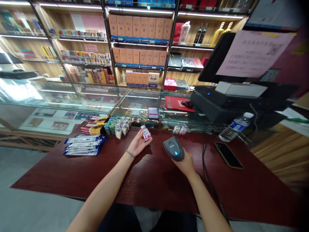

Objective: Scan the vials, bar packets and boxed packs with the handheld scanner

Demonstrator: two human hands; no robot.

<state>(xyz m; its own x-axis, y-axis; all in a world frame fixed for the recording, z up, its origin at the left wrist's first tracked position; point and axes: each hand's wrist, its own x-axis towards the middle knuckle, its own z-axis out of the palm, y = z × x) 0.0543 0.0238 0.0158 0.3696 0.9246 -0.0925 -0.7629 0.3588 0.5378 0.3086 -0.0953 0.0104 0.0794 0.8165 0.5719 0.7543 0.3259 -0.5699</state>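
Slanting over the dark red table (149, 183), a small jar (146, 133) sits grasped in the left hand (138, 144), narrower end away and leftward along its long axis, while the right hand (187, 162) clasps a scanner (172, 146) (blue light (176, 153) glowing) nosing forward-left.

At the right of the frame, a clear plastic water bottle with a blue label (236, 127) stands near a flat dark phone with a pale edge (229, 155). In the upper right, a pink printed paper sheet (256, 53) covers part of a black monitor (217, 53). A black mouse (186, 104) sits on a red rectangular mat (173, 102), right of centre. At top centre, orange cardboard boxes with blue bases (136, 29) fill 3 shelves, left of 2 dark glass bottles (204, 33).
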